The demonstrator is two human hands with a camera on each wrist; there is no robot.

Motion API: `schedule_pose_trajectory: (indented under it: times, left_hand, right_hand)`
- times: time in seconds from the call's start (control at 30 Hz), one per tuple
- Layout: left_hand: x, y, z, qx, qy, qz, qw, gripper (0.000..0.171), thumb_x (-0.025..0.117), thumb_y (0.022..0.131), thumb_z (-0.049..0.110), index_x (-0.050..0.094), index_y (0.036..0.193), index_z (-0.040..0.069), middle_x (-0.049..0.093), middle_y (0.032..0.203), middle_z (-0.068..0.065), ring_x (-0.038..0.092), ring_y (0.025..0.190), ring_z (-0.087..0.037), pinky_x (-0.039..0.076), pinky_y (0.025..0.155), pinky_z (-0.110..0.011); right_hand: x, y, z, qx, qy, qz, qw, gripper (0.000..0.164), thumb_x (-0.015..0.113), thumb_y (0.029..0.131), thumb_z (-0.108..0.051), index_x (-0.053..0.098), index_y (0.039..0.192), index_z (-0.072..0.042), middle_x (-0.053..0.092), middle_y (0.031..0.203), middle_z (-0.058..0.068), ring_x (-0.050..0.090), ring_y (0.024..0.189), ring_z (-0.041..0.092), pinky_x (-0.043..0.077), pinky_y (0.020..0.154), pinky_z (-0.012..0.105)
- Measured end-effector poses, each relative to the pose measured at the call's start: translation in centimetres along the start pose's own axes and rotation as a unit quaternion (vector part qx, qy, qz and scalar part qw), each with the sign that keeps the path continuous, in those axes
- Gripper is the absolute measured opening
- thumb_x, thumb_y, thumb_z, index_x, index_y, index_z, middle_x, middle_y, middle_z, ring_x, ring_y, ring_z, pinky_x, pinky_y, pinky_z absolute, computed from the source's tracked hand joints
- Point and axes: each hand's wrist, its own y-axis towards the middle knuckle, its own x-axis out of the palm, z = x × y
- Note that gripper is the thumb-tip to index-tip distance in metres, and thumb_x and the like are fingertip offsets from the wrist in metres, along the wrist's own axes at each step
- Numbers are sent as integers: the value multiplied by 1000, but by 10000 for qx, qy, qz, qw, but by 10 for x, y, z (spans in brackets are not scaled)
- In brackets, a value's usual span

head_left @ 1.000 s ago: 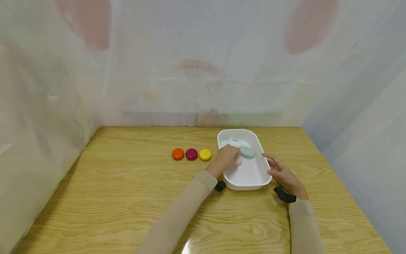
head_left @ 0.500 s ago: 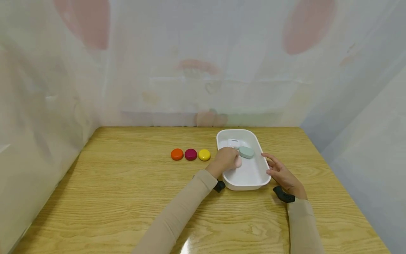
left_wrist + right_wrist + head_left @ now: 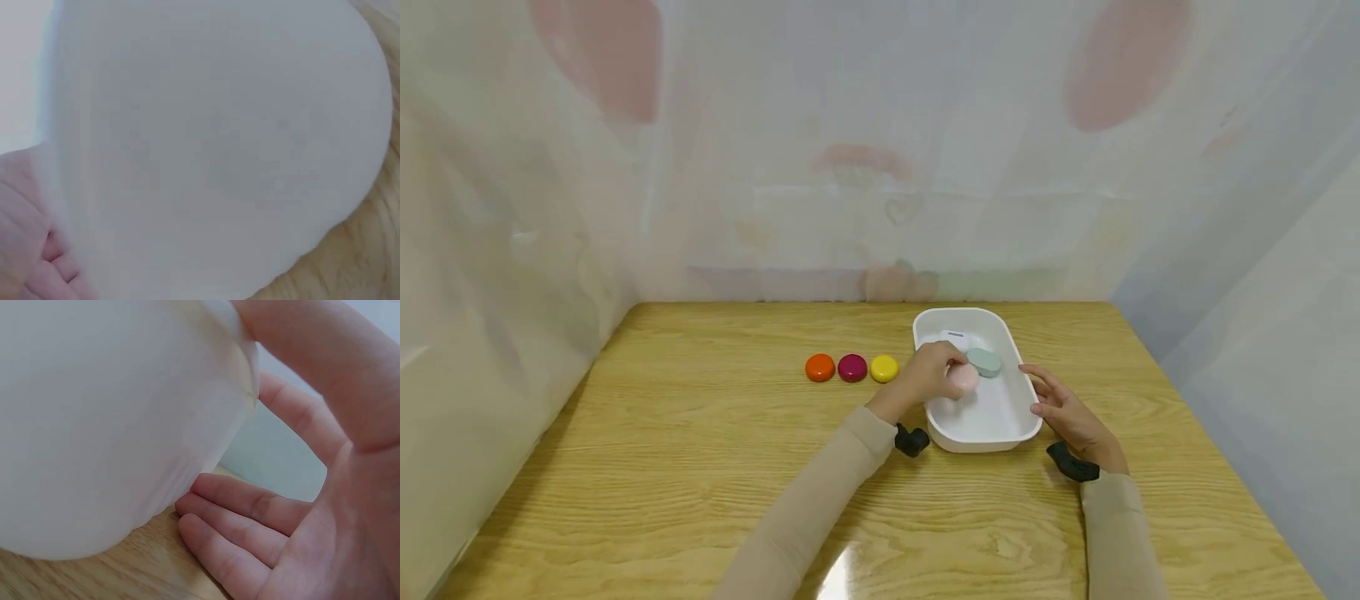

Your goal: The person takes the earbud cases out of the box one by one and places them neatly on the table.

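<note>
My left hand (image 3: 928, 373) reaches over the near-left part of a white tub (image 3: 985, 435). Its thumb and fingers pinch a pale pink round piece (image 3: 964, 379) inside the tub. Beside the pink piece lies a pale green oval piece (image 3: 983, 362) on the tub floor. Farther back, a small white object with a dark slot (image 3: 955, 337) is partly covered by the left hand. My right hand (image 3: 1073, 417) touches the tub's right side with fairly straight fingers, thumb and index at the rim. In the left wrist view the tub wall (image 3: 225, 137) hides the fingertips.
Left of the tub, three glossy round pieces stand in a row on the wooden table (image 3: 700, 467): orange (image 3: 820, 367), dark magenta (image 3: 852, 367) and yellow (image 3: 883, 368). A patterned pale curtain (image 3: 880, 217) hangs behind the table, with more pale sheeting at both sides.
The left hand has turned and shifted slightly, and the pink piece now shows more between its thumb and fingers, a little farther right. The right hand and tub have stayed put.
</note>
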Motion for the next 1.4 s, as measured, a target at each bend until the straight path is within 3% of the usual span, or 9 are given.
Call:
schedule_pose_trajectory:
  times: [0.23, 0.5, 0.73, 1.0, 1.4]
  left_hand:
    - [-15, -15, -5, -40, -906, 307, 9954, 48, 80, 75, 9, 65, 120, 6, 66, 120, -7, 58, 108, -20, 50, 101, -31]
    - [-35, -37, -18, -64, -999, 640, 9929, 48, 77, 78, 9, 63, 123, 2, 65, 125, -14, 60, 115, -28, 50, 104, -42]
    - [-52, -55, -36, 108, -1095, 976, 9891, 46, 80, 75, 9, 65, 118, 0, 67, 122, -16, 63, 113, -31, 51, 101, -46]
    - [-70, -75, -67, -313, -1600, 1307, 9779, 48, 82, 73, 8, 66, 119, 3, 67, 122, -18, 65, 111, -33, 54, 94, -51]
    - [-101, -104, -108, -1070, -1676, 1425, 9696, 55, 82, 75, 14, 64, 125, 5, 63, 131, -17, 60, 121, -35, 48, 104, -51]
  right_hand:
    - [1, 2, -3, 25, -15, 54, 10000, 58, 47, 99, -4, 27, 151, -19, 46, 139, -14, 58, 117, 1, 55, 90, 19]
    - [-1, 3, 0, -127, 69, -63, 9999, 58, 45, 99, 0, 26, 151, -17, 47, 139, -11, 58, 116, 3, 55, 90, 20]
    - [0, 1, -4, -118, 67, 21, 9999, 58, 46, 99, -1, 27, 151, -17, 47, 138, -11, 59, 115, 2, 55, 89, 19]
    - [-2, 3, -2, -124, -1, 19, 9999, 58, 46, 99, -1, 26, 151, -16, 48, 138, -11, 58, 114, 1, 55, 89, 19]
    - [-3, 5, -1, -199, 99, -128, 9997, 58, 45, 100, -1, 26, 152, -17, 47, 140, -11, 58, 117, 0, 55, 89, 19]
